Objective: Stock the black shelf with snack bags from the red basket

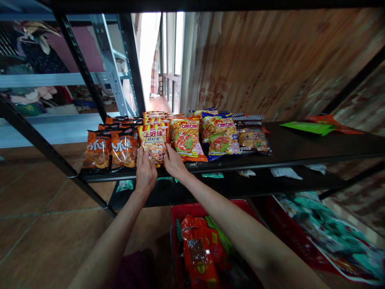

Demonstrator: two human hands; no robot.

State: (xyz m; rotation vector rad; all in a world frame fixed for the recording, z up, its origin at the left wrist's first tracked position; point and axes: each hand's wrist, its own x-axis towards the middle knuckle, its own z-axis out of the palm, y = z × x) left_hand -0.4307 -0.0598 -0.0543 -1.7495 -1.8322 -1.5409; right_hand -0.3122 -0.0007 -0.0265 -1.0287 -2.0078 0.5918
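Note:
A yellow and red bag of prawn crackers (153, 136) stands upright at the front of the black shelf (288, 148). My left hand (145, 170) grips its lower left side, and my right hand (174, 161) has hold of its lower right side. More bags of the same kind are lined up behind it. Orange and black snack bags (123, 148) stand just left of my left hand. To the right of my right hand is an orange noodle-snack bag (186, 138), beside a blue and yellow one (221, 136).
A brown snack bag (252, 136) ends the row. Farther right lie a green packet (309, 127) and an orange packet (338, 122). Below are a lower shelf (186, 189), a red basket (186, 208) holding orange packets, and another container with teal packets (333, 228). Black posts (93, 196) frame the shelf.

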